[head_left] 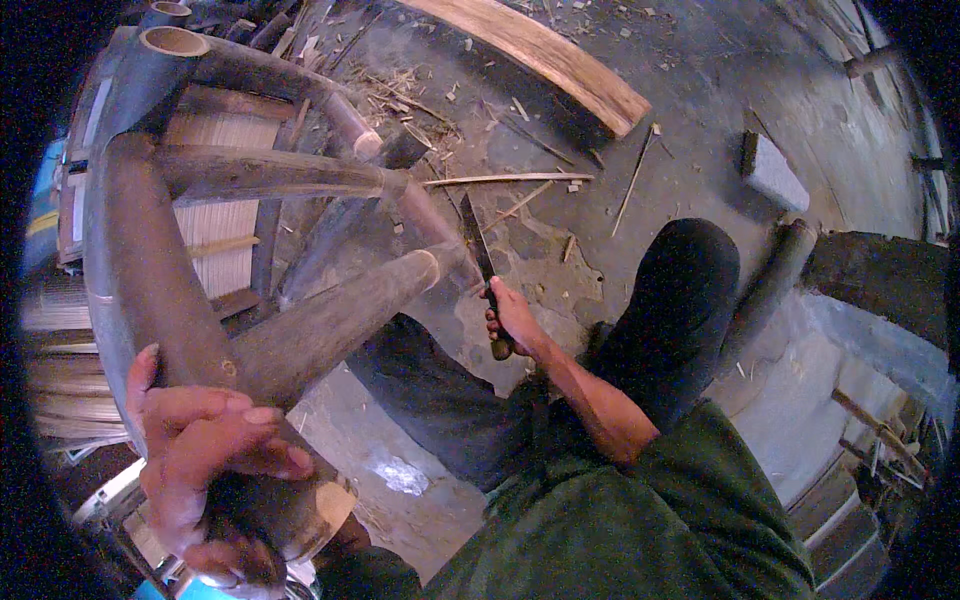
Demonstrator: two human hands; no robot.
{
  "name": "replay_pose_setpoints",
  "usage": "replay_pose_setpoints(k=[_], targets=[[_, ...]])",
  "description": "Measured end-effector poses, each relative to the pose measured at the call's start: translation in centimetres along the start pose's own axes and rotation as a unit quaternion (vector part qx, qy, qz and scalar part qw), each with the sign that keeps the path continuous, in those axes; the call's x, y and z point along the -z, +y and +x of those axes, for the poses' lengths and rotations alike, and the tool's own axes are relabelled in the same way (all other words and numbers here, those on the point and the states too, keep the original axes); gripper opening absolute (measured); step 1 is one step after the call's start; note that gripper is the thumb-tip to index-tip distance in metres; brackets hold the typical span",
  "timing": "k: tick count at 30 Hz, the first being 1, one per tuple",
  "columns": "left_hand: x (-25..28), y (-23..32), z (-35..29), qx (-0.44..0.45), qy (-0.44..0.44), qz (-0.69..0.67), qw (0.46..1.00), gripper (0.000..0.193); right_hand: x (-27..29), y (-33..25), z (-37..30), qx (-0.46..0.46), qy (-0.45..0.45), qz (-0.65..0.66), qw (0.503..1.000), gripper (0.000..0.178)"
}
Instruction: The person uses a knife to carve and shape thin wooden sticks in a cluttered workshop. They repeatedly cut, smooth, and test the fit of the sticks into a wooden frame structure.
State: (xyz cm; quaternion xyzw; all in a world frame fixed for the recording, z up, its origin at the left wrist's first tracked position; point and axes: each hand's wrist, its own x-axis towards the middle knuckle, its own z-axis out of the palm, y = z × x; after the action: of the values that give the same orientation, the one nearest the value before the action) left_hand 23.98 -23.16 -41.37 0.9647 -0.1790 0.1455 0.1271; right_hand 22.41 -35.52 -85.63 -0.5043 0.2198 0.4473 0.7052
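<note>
- Right hand [512, 318] was clamped round the handle of a dark knife [478, 243], blade tip laid against the cut end of a bamboo crosspiece [335, 322].
- Left hand [205, 450] was wrapped tight on the thick bamboo pole [135, 260] of the frame, low and close.
- A steady brace and short strokes angled away from the knee [690, 270] looked wisest.
- Shavings littered the concrete floor [690, 110]; a plank [560, 60] lay beyond.
</note>
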Motion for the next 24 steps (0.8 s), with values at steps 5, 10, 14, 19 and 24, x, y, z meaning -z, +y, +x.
replay_pose_setpoints(k=[5, 10, 14, 19, 24], targets=[[-0.4, -0.8, -0.8, -0.001, 0.032, -0.11, 0.993, 0.065, -2.6, -3.2, -3.7, 0.245, 0.105, -0.222, 0.938, 0.032], [-1.0, -1.1, -1.2, -0.022, 0.057, -0.011, 0.998, 0.047, -2.4, -0.6, -2.9, 0.279, 0.144, -0.31, 0.898, 0.028], [2.0, -1.6, -2.8, 0.079, -0.09, -0.06, 0.991, 0.034, -2.6, 0.0, -2.0, 0.229, 0.135, -0.298, 0.917, 0.027], [3.7, -2.2, -3.8, 0.064, -0.156, 0.056, 0.984, 0.071, -3.0, -2.1, -4.1, 0.264, 0.107, -0.317, 0.904, 0.03], [2.0, -1.7, -3.2, 0.085, -0.097, -0.013, 0.992, 0.07, -2.0, 1.3, -1.0, 0.241, 0.149, -0.346, 0.894, 0.032]])
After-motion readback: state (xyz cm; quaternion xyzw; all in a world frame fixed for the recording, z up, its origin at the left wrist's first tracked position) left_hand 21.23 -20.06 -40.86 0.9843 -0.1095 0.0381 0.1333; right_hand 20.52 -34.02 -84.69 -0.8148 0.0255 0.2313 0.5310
